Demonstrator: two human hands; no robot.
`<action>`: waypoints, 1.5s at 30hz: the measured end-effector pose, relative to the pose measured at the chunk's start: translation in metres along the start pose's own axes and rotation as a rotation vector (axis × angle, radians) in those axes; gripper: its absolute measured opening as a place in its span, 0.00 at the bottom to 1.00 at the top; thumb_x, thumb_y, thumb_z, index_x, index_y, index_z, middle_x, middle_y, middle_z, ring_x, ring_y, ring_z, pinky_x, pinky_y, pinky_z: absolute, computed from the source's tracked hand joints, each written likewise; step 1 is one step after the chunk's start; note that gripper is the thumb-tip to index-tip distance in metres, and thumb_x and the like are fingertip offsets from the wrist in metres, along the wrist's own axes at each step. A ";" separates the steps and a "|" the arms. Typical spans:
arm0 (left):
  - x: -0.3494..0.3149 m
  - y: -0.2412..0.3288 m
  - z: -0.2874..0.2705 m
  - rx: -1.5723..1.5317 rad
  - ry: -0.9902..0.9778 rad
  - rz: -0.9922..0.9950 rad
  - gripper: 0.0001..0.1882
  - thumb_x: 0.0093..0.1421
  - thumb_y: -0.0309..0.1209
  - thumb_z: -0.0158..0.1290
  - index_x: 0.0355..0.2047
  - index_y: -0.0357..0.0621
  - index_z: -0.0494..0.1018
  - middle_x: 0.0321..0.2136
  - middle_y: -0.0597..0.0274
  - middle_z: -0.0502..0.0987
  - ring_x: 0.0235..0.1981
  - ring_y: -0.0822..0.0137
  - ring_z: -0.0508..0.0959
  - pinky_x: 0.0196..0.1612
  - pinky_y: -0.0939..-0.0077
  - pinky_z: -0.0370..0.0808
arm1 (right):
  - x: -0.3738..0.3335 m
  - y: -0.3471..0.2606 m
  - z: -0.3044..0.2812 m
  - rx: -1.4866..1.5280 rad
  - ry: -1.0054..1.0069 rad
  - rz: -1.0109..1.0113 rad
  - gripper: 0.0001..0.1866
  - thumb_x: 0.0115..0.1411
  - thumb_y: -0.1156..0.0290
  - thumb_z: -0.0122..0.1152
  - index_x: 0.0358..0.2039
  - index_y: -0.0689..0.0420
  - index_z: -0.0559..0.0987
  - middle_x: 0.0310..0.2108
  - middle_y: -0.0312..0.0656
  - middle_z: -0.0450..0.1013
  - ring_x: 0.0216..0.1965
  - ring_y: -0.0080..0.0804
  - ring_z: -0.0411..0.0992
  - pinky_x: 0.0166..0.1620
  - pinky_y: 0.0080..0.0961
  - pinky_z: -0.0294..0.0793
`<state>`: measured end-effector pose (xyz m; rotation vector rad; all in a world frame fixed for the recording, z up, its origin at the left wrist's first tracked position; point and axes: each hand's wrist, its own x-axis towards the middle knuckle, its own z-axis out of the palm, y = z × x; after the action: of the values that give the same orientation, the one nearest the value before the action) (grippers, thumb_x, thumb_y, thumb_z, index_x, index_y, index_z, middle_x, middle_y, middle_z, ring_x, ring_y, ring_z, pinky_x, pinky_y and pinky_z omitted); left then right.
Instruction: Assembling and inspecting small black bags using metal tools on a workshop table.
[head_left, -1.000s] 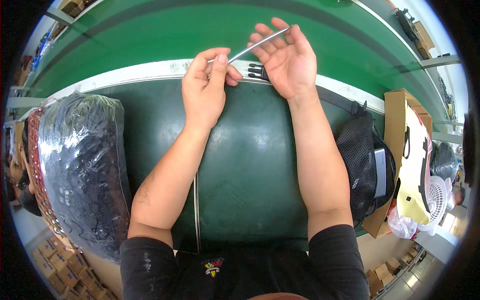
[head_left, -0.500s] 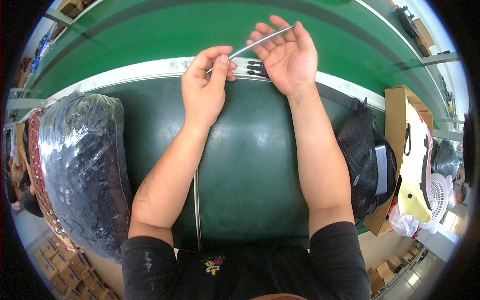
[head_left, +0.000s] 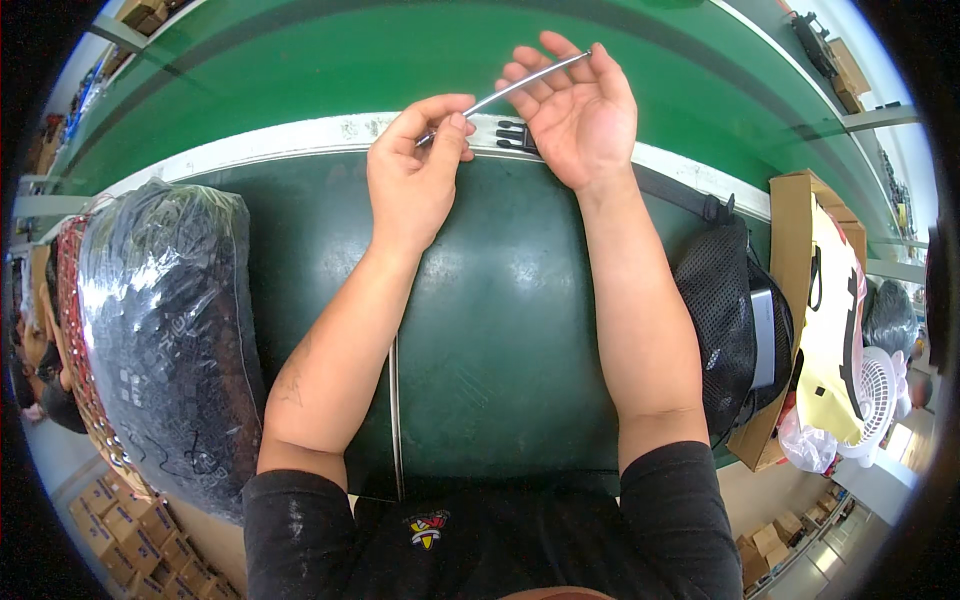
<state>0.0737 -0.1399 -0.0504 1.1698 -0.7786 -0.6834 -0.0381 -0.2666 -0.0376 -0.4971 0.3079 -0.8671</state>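
A thin silver metal rod [head_left: 530, 80] slants up to the right above the far edge of the green table [head_left: 500, 300]. My left hand [head_left: 415, 165] pinches its lower part between thumb and fingers, and a short end pokes out on the left. Palm up, my right hand [head_left: 585, 120] has its fingers spread behind the rod. The rod's small tip lies at my right thumb; whether they touch, I cannot tell. Beside the right palm is a black plastic buckle [head_left: 515, 136] on a strap that runs right to a black mesh bag [head_left: 725, 310].
A clear plastic bag of dark goods [head_left: 170, 340] fills the left side. On the right stand a cardboard box [head_left: 790, 215] with a yellow item [head_left: 832, 320], and a white plastic basket [head_left: 877, 395]. A white edge strip [head_left: 300, 137] borders the green surface beyond [head_left: 380, 60].
My left hand has shifted slightly right along the rod, and more of the rod's lower end shows. The right hand has hardly moved.
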 end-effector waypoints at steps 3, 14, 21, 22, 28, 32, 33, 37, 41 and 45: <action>0.000 0.000 0.000 0.010 -0.003 -0.005 0.11 0.64 0.25 0.51 0.45 0.33 0.75 0.32 0.61 0.77 0.31 0.74 0.74 0.37 0.81 0.72 | 0.000 0.000 0.000 0.000 0.001 0.000 0.27 0.67 0.52 0.38 0.47 0.65 0.71 0.41 0.58 0.74 0.44 0.50 0.74 0.52 0.48 0.72; 0.000 -0.003 0.000 0.027 -0.023 0.002 0.11 0.63 0.23 0.51 0.45 0.34 0.75 0.32 0.63 0.76 0.30 0.75 0.74 0.36 0.82 0.71 | -0.001 0.000 0.000 -0.037 0.020 -0.011 0.27 0.66 0.52 0.39 0.47 0.66 0.71 0.41 0.59 0.74 0.44 0.51 0.73 0.53 0.48 0.71; 0.001 -0.003 0.000 0.047 -0.036 0.046 0.10 0.62 0.20 0.51 0.42 0.38 0.78 0.36 0.67 0.74 0.29 0.79 0.73 0.32 0.87 0.72 | 0.000 -0.001 -0.002 0.001 -0.028 0.002 0.27 0.66 0.53 0.41 0.49 0.66 0.70 0.43 0.58 0.73 0.46 0.50 0.72 0.54 0.48 0.70; 0.001 -0.003 0.000 0.050 -0.041 0.052 0.10 0.61 0.20 0.51 0.42 0.38 0.78 0.36 0.67 0.73 0.30 0.79 0.73 0.32 0.87 0.72 | 0.000 0.000 -0.001 -0.017 0.009 -0.007 0.28 0.66 0.51 0.39 0.48 0.66 0.71 0.42 0.59 0.73 0.44 0.51 0.73 0.53 0.49 0.71; 0.001 -0.001 0.001 0.106 -0.038 0.068 0.10 0.61 0.18 0.50 0.41 0.38 0.78 0.36 0.67 0.73 0.29 0.80 0.72 0.32 0.88 0.71 | -0.002 -0.002 -0.002 0.009 -0.023 0.007 0.26 0.66 0.54 0.43 0.50 0.65 0.69 0.45 0.57 0.72 0.46 0.50 0.71 0.55 0.48 0.70; 0.001 -0.001 0.002 0.062 -0.045 0.055 0.10 0.61 0.18 0.49 0.41 0.37 0.78 0.35 0.67 0.72 0.29 0.81 0.72 0.31 0.88 0.70 | -0.001 -0.002 -0.003 0.002 -0.031 0.007 0.26 0.66 0.54 0.43 0.50 0.65 0.69 0.45 0.57 0.72 0.46 0.51 0.71 0.54 0.48 0.70; 0.001 -0.001 0.002 0.063 -0.047 0.060 0.10 0.61 0.18 0.49 0.41 0.37 0.78 0.35 0.67 0.72 0.28 0.81 0.72 0.31 0.88 0.70 | -0.001 -0.002 -0.003 0.008 -0.042 0.007 0.26 0.66 0.54 0.43 0.49 0.65 0.70 0.45 0.57 0.72 0.46 0.50 0.71 0.54 0.48 0.70; 0.001 -0.002 0.002 0.052 -0.053 0.062 0.11 0.61 0.18 0.50 0.41 0.38 0.78 0.36 0.67 0.72 0.28 0.81 0.71 0.31 0.88 0.70 | -0.001 -0.001 -0.004 0.018 -0.048 0.002 0.25 0.66 0.53 0.44 0.48 0.65 0.70 0.44 0.57 0.72 0.46 0.50 0.71 0.54 0.48 0.70; 0.001 -0.002 0.002 0.062 -0.049 0.078 0.11 0.61 0.19 0.50 0.42 0.38 0.78 0.35 0.67 0.72 0.28 0.81 0.71 0.31 0.88 0.70 | -0.001 -0.001 -0.005 0.022 -0.062 0.004 0.25 0.66 0.53 0.45 0.48 0.64 0.71 0.44 0.56 0.72 0.46 0.50 0.71 0.54 0.47 0.70; 0.000 -0.003 0.001 0.033 -0.034 -0.004 0.10 0.63 0.22 0.50 0.43 0.38 0.77 0.30 0.68 0.74 0.27 0.81 0.71 0.31 0.88 0.69 | 0.000 0.000 -0.006 0.018 -0.053 -0.005 0.24 0.66 0.52 0.47 0.48 0.61 0.71 0.44 0.54 0.72 0.46 0.48 0.72 0.54 0.47 0.70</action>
<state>0.0721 -0.1411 -0.0528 1.1928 -0.8184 -0.6977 -0.0411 -0.2683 -0.0423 -0.5032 0.2505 -0.8592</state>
